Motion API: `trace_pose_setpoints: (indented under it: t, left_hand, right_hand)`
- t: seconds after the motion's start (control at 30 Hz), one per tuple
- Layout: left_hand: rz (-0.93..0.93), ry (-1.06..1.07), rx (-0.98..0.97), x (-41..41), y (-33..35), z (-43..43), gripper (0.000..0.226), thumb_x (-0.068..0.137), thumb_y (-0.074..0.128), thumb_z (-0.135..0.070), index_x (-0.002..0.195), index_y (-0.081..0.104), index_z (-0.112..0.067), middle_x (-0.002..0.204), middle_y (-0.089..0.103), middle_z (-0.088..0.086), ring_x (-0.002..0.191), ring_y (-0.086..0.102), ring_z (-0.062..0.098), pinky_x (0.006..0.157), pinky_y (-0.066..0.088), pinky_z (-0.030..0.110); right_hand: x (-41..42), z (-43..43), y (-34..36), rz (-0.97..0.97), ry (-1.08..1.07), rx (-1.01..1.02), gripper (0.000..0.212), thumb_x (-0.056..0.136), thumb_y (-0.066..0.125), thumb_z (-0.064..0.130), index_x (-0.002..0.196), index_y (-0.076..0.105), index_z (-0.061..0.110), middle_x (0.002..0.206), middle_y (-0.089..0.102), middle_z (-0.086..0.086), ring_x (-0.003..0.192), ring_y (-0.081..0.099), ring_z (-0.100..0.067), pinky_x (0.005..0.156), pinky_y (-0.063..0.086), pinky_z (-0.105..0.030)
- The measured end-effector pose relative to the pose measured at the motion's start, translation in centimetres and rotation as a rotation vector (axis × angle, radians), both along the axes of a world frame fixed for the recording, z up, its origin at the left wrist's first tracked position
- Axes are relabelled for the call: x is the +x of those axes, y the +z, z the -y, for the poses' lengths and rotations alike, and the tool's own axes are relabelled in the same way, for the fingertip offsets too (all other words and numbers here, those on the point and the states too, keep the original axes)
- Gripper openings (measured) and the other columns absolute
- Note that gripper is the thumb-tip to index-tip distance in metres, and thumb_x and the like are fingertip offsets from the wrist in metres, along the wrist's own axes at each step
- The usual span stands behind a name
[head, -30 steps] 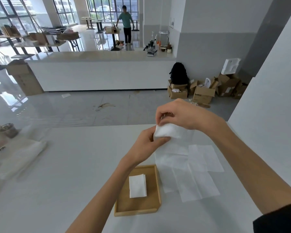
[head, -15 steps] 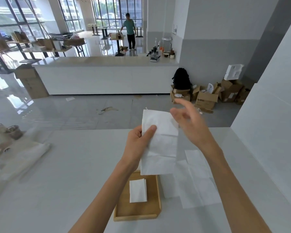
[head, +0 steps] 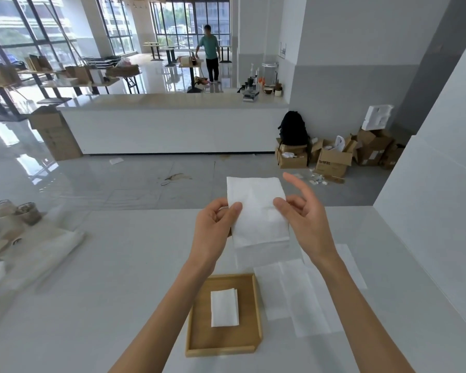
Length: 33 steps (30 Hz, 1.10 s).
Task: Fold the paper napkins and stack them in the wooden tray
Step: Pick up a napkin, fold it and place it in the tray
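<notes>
The fingers (head: pixel 219 211) of the left hand (head: pixel 215 234) are clamped on the left edge of a white paper napkin (head: pixel 256 208). The thumb lies flat on the front of the sheet and the other fingers curl behind it. The right hand (head: pixel 306 224) is at the opposite edge. Its thumb tip touches the napkin's right side, its index finger sticks up straight and clear of the paper, and the other fingers are loosely bent. Whether this hand is pinching the sheet cannot be told.

The napkin is held upright in the air between the 2 hands, above the far end of the wooden tray (head: pixel 257 316). Its upper part looks doubled over, and a thinner layer hangs below.

The tray sits on the white counter (head: pixel 105 286) between the forearms. 1 folded napkin (head: pixel 223 308) lies flat on the tray's floor, nearer its far end. Just beside the tray, on its right, several unfolded napkins (head: pixel 304 300) lie flat and overlapping on the counter.

Well apart on the left of the counter are 2 glass jars (head: pixel 27 212) and a clear plastic bag (head: pixel 46 251). Beyond the counter, cardboard boxes (head: pixel 332 161) and a black backpack (head: pixel 293 127) stand against the wall.
</notes>
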<state>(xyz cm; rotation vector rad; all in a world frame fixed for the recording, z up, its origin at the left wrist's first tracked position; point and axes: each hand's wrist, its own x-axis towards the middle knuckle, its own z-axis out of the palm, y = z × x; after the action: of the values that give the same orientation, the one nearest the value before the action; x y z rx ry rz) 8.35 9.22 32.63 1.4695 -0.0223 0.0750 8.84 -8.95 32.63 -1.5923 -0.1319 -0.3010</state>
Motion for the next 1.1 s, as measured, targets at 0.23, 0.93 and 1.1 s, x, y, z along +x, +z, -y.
trace_pose_setpoints:
  t: [0.23, 0.93, 1.1]
  left_hand:
    - [0.064, 0.005, 0.009, 0.0, 0.8, 0.1, 0.032, 0.094, 0.068, -0.017, 0.124, 0.058, -0.020, 0.085, 0.077, 0.013, 0.082, 0.075, 0.026, 0.078, 0.062, 0.042]
    - [0.312, 0.181, 0.415, 2.7, 1.3, 0.1, 0.007, 0.089, 0.073, -0.015, 0.089, 0.076, -0.022, 0.088, 0.071, -0.011, 0.082, 0.067, 0.007, 0.077, 0.051, 0.017]
    - [0.344, 0.149, 0.500, 3.4, 2.2, -0.9, 0.003, 0.089, 0.072, -0.019, 0.088, 0.073, -0.021, 0.111, 0.064, -0.009, 0.105, 0.059, 0.004, 0.093, 0.042, 0.013]
  right_hand:
    - [0.0, 0.1, 0.0, 0.108, -0.054, -0.065, 0.034, 0.093, 0.070, 0.020, 0.123, 0.066, 0.032, 0.100, 0.072, 0.000, 0.088, 0.068, -0.017, 0.077, 0.059, -0.032]
    - [1.4, 1.2, 0.5, 0.173, -0.209, -0.328, 0.007, 0.091, 0.072, 0.020, 0.095, 0.071, 0.027, 0.096, 0.069, 0.017, 0.091, 0.065, -0.002, 0.075, 0.054, -0.016]
    - [1.9, 1.8, 1.0, 0.162, -0.180, -0.432, 0.004, 0.092, 0.072, 0.030, 0.094, 0.073, 0.027, 0.138, 0.058, 0.013, 0.127, 0.050, 0.003, 0.105, 0.042, -0.020]
